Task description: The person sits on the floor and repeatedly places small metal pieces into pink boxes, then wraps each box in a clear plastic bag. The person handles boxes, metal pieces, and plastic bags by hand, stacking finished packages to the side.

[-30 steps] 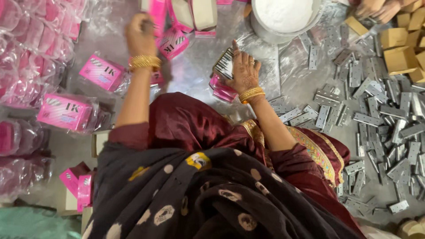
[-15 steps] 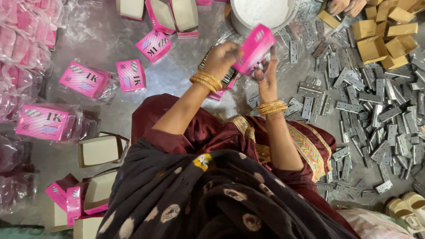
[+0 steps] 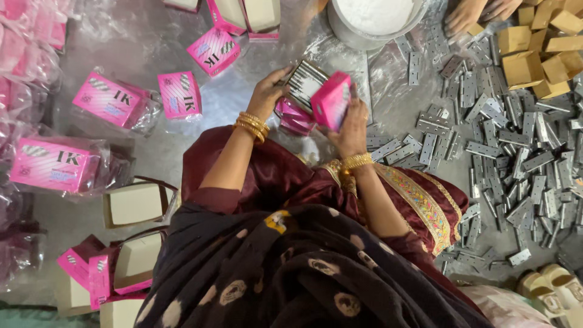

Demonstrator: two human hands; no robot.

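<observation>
The left hand [image 3: 267,92] grips a stack of metal hinges [image 3: 305,82], fingers curled round its near edge so the ends of the plates show as a striped block. The right hand [image 3: 352,124] is clamped on a small pink box [image 3: 331,100], thumb on one side and fingers behind it, the box tilted and held just beside the stack — the two are touching or nearly so (the exact gap cannot be told). Both are held up above the grey floor sheet [image 3: 146,42], over the person's lap in dark red cloth. Just under the hands lie a few more pink boxes [image 3: 294,118] in a small heap.

Toward the right edge of the sheet a wide scatter of loose hinges [image 3: 504,146] covers the floor, and beyond it, at the far right corner, sits a pile of tan cardboard boxes [image 3: 534,54]. A round tub of white powder [image 3: 373,18] stands at the far edge, with another person's hand [image 3: 464,15] beside it. On the left, printed pink cartons [image 3: 182,94] lie apart from each other — some wrapped in clear plastic — and open empty cartons [image 3: 136,203] sit near the left knee.
</observation>
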